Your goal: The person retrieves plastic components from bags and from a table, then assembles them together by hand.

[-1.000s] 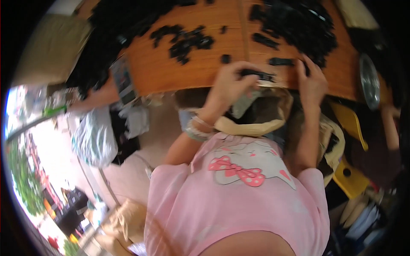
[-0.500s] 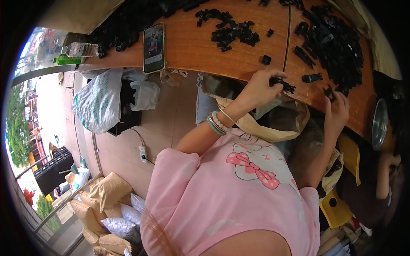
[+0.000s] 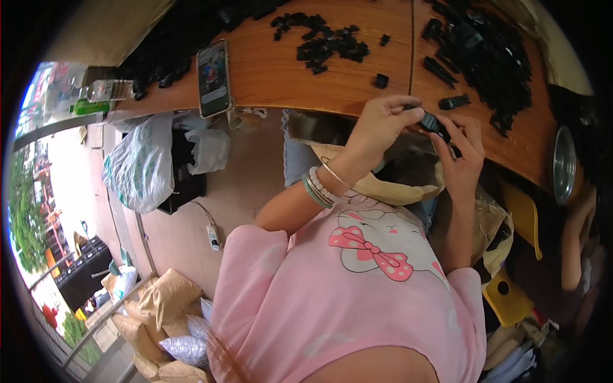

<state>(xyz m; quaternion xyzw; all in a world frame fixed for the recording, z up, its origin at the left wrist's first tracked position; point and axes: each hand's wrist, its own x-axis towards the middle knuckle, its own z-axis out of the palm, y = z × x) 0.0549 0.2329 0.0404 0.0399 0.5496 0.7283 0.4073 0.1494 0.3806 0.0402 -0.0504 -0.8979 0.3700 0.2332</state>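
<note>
Both your hands have drawn back from the table (image 3: pixel 268 76) edge, left hand (image 3: pixel 383 124) and right hand (image 3: pixel 463 156) pinching one black part (image 3: pixel 434 122) between them just off it; keep fingertips square.

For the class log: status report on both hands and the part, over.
Left hand and right hand both pinching one small black part. Over wooden table edge. Nothing blocking.
</note>
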